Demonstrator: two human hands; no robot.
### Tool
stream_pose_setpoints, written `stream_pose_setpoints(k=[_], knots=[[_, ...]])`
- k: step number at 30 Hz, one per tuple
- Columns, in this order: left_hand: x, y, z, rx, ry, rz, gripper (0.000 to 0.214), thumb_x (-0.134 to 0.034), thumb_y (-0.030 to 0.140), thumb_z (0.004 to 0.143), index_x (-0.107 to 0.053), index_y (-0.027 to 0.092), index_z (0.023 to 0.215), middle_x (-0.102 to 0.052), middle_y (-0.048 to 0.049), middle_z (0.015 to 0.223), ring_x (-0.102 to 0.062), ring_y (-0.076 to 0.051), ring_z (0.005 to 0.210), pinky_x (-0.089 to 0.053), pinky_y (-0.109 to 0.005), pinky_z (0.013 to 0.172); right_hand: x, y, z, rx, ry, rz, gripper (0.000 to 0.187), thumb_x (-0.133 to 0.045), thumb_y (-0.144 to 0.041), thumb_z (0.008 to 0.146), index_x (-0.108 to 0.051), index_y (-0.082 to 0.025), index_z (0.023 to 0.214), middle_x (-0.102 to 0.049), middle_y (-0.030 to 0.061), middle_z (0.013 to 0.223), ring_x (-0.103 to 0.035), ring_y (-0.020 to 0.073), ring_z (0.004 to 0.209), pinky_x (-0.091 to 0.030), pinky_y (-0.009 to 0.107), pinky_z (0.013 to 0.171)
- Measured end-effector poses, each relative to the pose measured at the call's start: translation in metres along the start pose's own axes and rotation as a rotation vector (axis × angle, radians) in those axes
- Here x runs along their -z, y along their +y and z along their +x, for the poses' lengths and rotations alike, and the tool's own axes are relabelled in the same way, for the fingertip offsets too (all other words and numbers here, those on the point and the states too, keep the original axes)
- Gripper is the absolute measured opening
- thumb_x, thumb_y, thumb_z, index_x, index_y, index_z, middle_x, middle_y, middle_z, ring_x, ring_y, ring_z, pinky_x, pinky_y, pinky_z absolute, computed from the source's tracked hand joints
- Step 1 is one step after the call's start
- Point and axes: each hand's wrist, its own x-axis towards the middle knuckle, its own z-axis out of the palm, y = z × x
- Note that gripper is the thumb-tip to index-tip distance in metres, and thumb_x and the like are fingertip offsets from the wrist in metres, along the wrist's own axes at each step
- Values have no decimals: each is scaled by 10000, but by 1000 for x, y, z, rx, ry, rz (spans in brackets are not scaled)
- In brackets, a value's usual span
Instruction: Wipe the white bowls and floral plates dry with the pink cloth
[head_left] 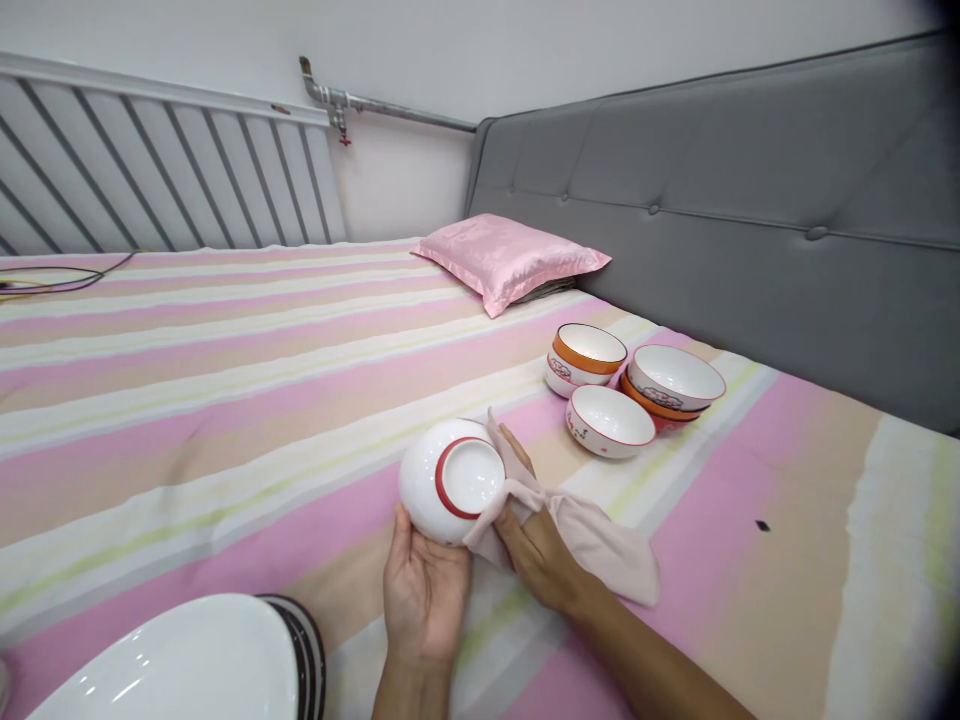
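A white bowl [429, 482] with a red ring round its foot is tipped on its side, its base facing me. My left hand [429, 585] grips it from below, thumb on the outer wall and the other fingers under it. In my right hand [534, 550] is a pale pink cloth [600, 545], pressed against the bowl's right side. The cloth's loose end trails to the right over the bedspread. Part of the right fingers is hidden behind the cloth.
Beyond my right hand stand a white bowl [611, 420], a two-bowl stack [589, 350] and another stack [677, 378]. Stacked plates [187, 665] are at lower left. A pink pillow [514, 255] lies by the grey headboard [720, 190]. Cables [67, 280] rest at far left on the striped bedspread [247, 400].
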Motion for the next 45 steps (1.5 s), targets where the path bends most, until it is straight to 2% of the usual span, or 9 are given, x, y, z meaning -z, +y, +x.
stream_pose_setpoints(k=[7,11,13,17,21,29,38,42,45], knots=[[-2,-3,-1,-62,95,91,414,-324,227,947,-389,204,1355,-621,-117,1159,-597,-208,1062,-471,-347,924,6,-10,-2,-29,31,58,577,-348,-364,946,-76,-302,1451,-110,-8,1528,-126,203,1393,-192,403,1131],[-5,-5,-2,-67,200,183,418,-359,222,935,-424,126,1337,-635,-164,1139,-600,-229,1063,-462,-363,938,8,-12,-1,-14,14,-10,559,-415,-353,924,-187,-317,1433,-101,-26,1526,-96,219,1397,-159,419,1135],[-7,-6,-3,-55,222,223,407,-361,224,933,-460,116,1313,-641,-171,1131,-600,-241,1065,-452,-387,951,9,-11,0,-14,21,-5,594,-456,-342,908,-178,-325,1433,-87,-31,1528,-62,212,1401,-128,421,1141],[-7,-6,-5,19,217,249,371,-360,235,933,-570,119,1216,-666,-157,1095,-599,-252,1067,-416,-420,983,13,-8,3,-63,0,159,719,-547,-333,856,-125,-327,1438,-94,-12,1529,-85,215,1399,-159,422,1132],[-4,-4,-6,52,167,237,362,-363,239,930,-645,107,1115,-682,-153,1060,-606,-262,1055,-398,-430,997,16,-8,7,-127,9,266,803,-632,-341,790,-152,-300,1433,-153,21,1517,-163,233,1383,-208,417,1117],[-2,-4,-6,88,169,224,343,-374,225,928,-627,156,1150,-676,-108,1096,-627,-224,1027,-420,-378,984,12,-7,7,-172,78,261,703,-597,-377,811,-246,-263,1410,-272,53,1478,-266,248,1347,-257,411,1094],[-5,-4,-6,84,204,210,348,-366,217,930,-609,161,1172,-681,-106,1086,-632,-220,1017,-425,-381,976,11,-8,7,-166,118,281,537,-487,-362,890,-302,-295,1390,-300,7,1467,-237,197,1361,-246,386,1109],[-6,-4,-5,57,267,231,343,-370,209,929,-617,151,1160,-681,-107,1084,-633,-218,1015,-405,-387,995,11,-8,6,-198,126,328,555,-482,-376,891,-282,-314,1404,-348,-5,1444,-285,194,1342,-248,381,1114],[-3,-3,-4,75,202,195,354,-357,213,933,-600,175,1187,-676,-95,1097,-618,-218,1041,-382,-389,1014,12,-7,6,-246,123,361,601,-496,-387,881,-244,-310,1422,-428,2,1395,-342,202,1313,-268,377,1104]])
